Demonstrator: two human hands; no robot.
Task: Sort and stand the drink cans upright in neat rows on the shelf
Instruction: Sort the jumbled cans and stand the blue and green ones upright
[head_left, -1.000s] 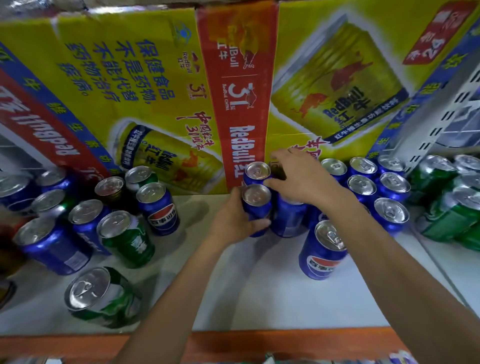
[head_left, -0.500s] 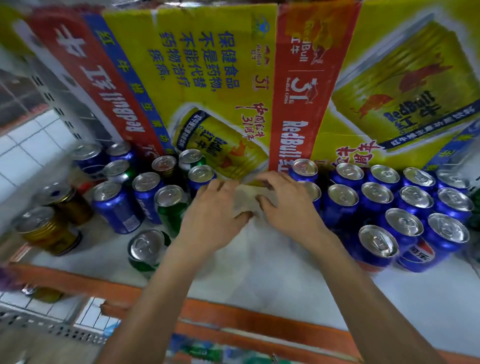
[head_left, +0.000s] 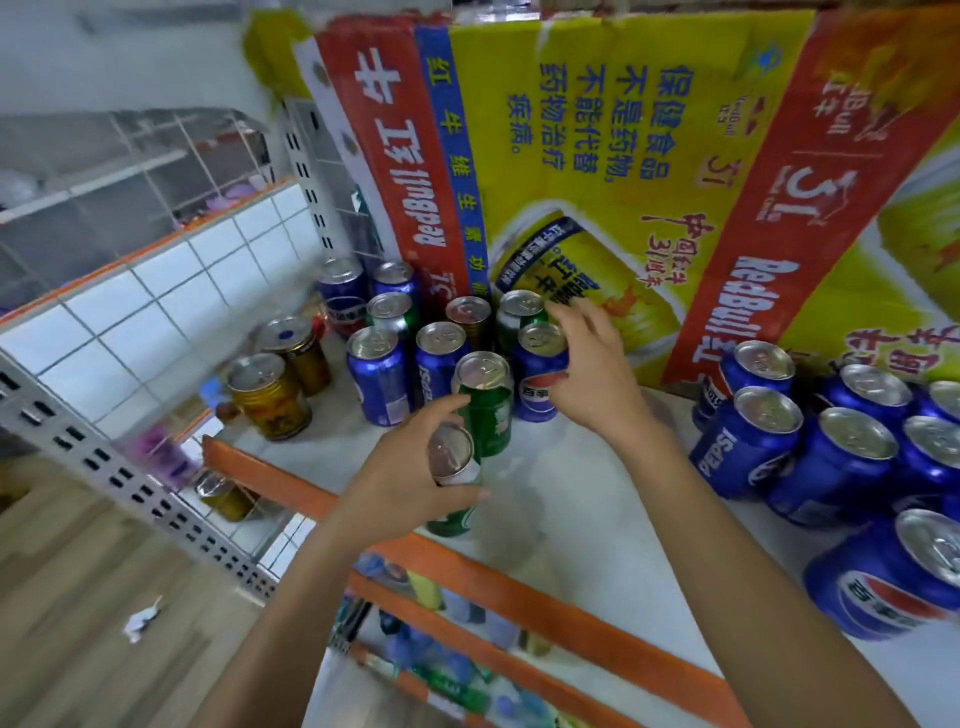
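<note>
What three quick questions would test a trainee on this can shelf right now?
1. True or false: the left hand grips a blue can.
2. Where on the shelf do the gold cans stand? A) left end B) right end C) centre front
3. Fill in: the right hand holds a ____ Pepsi can.
Key: 1 false, it grips a green can; 2 A; 3 blue.

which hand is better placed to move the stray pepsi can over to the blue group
Right. The right hand holds that Pepsi can, nearer the blue group; the left hand grips a green can.
</note>
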